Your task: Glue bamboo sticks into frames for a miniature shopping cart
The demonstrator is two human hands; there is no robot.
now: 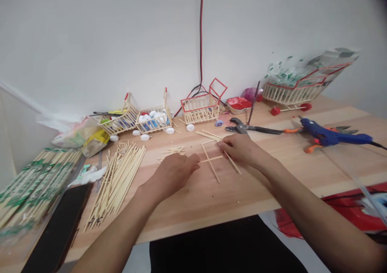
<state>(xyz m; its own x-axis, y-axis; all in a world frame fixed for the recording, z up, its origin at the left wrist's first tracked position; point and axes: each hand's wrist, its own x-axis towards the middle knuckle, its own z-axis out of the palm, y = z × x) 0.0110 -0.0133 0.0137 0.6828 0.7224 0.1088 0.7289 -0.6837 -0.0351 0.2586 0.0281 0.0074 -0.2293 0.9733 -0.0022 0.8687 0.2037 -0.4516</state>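
In the middle of the table, thin wooden sticks [214, 172] lie crossed in a partial frame. My left hand [173, 174] pinches the left end of the crosswise stick [216, 158], its fingertips low over the tabletop. On the other side, my right hand [238, 147] is closed on a slanting stick [234, 166] at the frame's upper right corner. The palm hides part of that stick. Short cut sticks [175, 150] lie behind my left hand, and a pile of longer sticks [121, 180] is to its left.
Small stick-built carts [201, 113] line the wall, some filled. Behind my right hand are pliers [238, 126], a brush [253, 103] and a dish of red paint [238, 103]. A blue glue gun [329, 136] lies right. Packaged sticks [36, 184] and a phone [60, 224] are left.
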